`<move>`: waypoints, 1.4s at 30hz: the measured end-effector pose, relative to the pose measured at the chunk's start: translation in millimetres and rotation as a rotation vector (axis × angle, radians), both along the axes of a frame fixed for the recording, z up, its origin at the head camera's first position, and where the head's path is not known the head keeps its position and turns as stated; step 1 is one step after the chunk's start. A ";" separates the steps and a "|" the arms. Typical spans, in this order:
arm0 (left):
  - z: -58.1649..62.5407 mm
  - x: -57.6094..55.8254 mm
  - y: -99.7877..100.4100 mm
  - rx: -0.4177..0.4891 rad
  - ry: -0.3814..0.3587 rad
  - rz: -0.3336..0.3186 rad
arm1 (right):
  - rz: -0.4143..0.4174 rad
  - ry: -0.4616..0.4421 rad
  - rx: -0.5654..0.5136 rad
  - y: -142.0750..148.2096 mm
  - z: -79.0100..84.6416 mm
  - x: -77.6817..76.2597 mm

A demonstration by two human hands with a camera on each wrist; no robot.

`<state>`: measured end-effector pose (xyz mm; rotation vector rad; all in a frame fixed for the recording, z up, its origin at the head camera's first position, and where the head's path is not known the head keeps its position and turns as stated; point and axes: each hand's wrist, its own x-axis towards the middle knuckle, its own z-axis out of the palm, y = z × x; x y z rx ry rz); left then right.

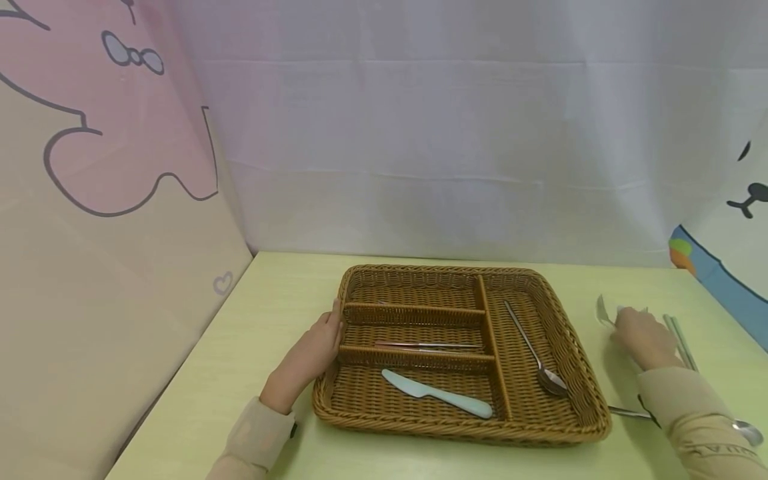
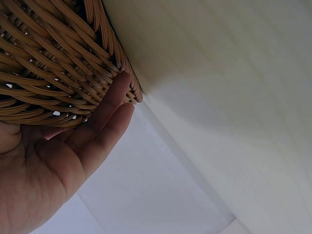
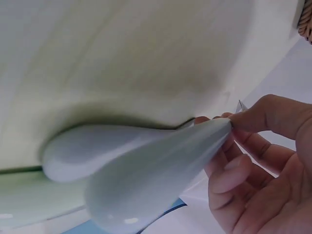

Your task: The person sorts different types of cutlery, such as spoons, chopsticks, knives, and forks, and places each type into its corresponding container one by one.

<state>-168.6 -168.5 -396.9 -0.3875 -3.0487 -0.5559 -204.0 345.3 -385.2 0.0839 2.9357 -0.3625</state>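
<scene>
My left hand (image 1: 318, 343) rests against the left side of a brown wicker tray (image 1: 444, 268), its fingers stretched along the woven outer wall (image 2: 53, 63). To the right of the tray, my right hand (image 1: 647, 339) pinches a pale green utensil handle (image 3: 151, 180) at its narrow neck between thumb and fingers. My fingers hide the utensil's working end, so I cannot tell its kind. Beside it a whitish handle (image 3: 97, 151) lies on the table. A fork head (image 1: 603, 311) shows just left of my right hand.
The tray holds a pale green knife (image 1: 438, 393) in front, pink-and-silver chopsticks (image 1: 426, 346) in the middle slot and a metal spoon (image 1: 551, 381) on the right. Green chopsticks (image 1: 681, 340) lie right of my hand. A spoon bowl (image 1: 748, 432) shows beyond my right sleeve.
</scene>
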 end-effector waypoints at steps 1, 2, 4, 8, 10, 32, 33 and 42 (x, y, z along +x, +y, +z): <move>-0.1 -0.1 -0.1 -0.001 0.001 0.000 | 0.004 0.018 -0.004 -1.3 1.1 0.3; -0.3 -0.1 -0.1 -0.001 0.002 -0.001 | 0.013 0.039 -0.009 -3.0 1.9 0.8; -0.6 0.0 -0.3 -0.001 0.001 -0.001 | 0.018 0.065 -0.016 -7.2 5.2 0.9; -0.5 0.2 -0.7 0.004 0.001 0.000 | 0.028 0.074 -0.023 -18.7 14.6 0.6; -0.1 0.2 -0.6 0.005 0.002 -0.003 | 0.031 0.072 -0.023 -24.8 18.8 0.1; -0.3 0.4 -1.5 0.008 0.028 -0.013 | 0.135 0.313 0.012 -99.5 49.7 -8.0; -0.4 0.4 -1.6 0.006 0.026 -0.012 | 0.141 0.320 0.019 -103.4 51.0 -8.6; -2.0 0.5 -1.5 0.001 0.033 -0.013 | 0.230 0.421 0.075 -140.3 52.9 -11.7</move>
